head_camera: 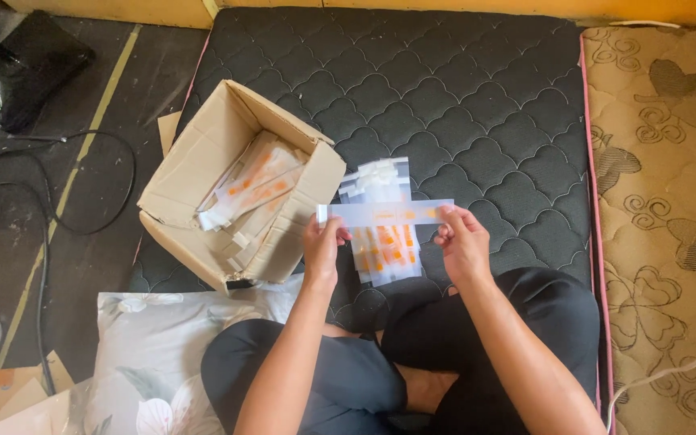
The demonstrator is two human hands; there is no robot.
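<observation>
Both hands are holding one clear pouch stretched between them, its long axis running left to right: the left hand is pinching the left end, the right hand is gripping the right end. The pouch is hovering just above a stack of like pouches with orange marks, lying on the black mattress. An open box holding more pouches is sitting just left of the left hand, the nearer one; nothing is standing between
</observation>
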